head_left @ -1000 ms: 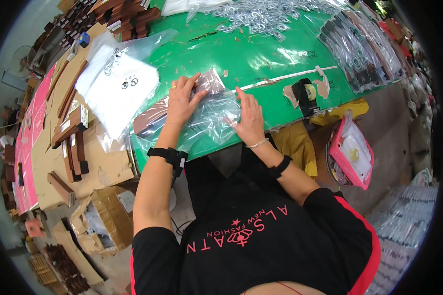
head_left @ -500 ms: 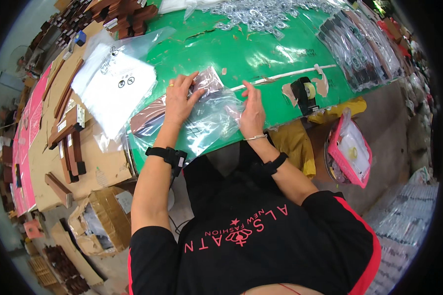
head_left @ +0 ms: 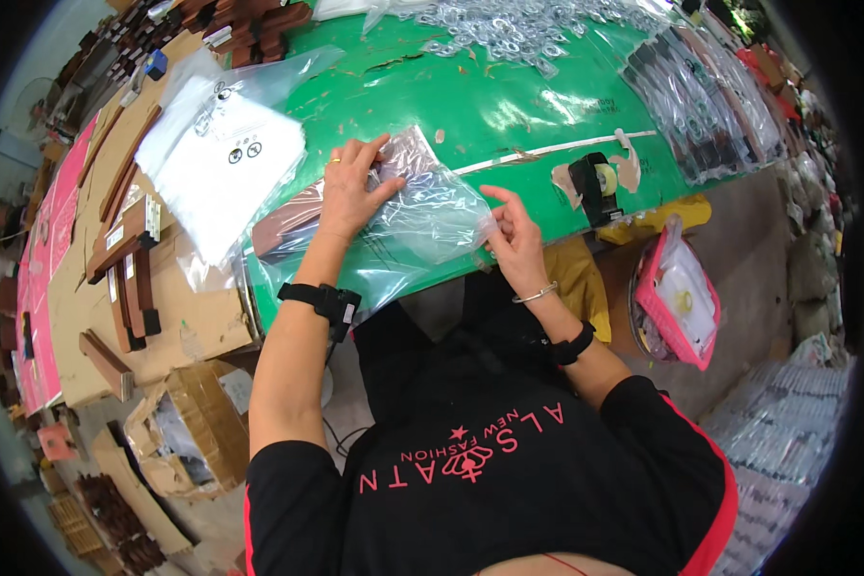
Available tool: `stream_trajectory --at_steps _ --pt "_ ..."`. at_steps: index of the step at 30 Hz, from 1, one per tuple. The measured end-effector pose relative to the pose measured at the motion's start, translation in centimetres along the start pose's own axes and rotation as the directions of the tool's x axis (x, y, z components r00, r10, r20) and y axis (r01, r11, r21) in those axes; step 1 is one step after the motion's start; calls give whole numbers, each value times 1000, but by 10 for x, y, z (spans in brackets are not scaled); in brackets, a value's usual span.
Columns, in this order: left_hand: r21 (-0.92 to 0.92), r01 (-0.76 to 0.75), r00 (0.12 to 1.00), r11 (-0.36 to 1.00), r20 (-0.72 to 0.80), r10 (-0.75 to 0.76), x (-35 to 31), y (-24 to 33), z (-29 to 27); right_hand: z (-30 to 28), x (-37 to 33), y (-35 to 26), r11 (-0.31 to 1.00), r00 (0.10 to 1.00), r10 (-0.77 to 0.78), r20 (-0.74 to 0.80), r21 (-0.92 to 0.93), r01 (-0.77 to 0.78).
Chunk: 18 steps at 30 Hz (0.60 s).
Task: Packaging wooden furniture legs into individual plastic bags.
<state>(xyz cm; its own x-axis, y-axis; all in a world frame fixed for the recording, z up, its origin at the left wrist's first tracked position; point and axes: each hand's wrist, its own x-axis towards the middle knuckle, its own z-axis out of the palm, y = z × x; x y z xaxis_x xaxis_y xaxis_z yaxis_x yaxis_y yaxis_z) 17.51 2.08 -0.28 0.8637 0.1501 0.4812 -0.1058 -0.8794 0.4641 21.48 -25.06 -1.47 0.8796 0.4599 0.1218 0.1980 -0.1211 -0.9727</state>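
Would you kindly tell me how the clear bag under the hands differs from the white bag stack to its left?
The clear bag is see-through and crinkled; the white bag stack looks opaque and lies flat. The clear bag has a brown piece sticking out of its left end; the stack shows only small printed marks. The left hand presses the clear bag and the right hand pinches its edge; nobody touches the stack. Both lie on the green table.

brown item point(head_left: 288, 223) in bag: part hidden | bag point(head_left: 432, 216) contents unclear
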Motion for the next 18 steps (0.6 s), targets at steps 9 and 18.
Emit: stream_trajectory --at_steps 9,18 --pt "-54 -27 998 998 53 30 1 5 -8 -45 42 -13 981 901 -168 401 -22 193" --pt "-84 10 997 996 78 -4 0 9 -11 8 87 -2 409 604 -624 496 -451 793"
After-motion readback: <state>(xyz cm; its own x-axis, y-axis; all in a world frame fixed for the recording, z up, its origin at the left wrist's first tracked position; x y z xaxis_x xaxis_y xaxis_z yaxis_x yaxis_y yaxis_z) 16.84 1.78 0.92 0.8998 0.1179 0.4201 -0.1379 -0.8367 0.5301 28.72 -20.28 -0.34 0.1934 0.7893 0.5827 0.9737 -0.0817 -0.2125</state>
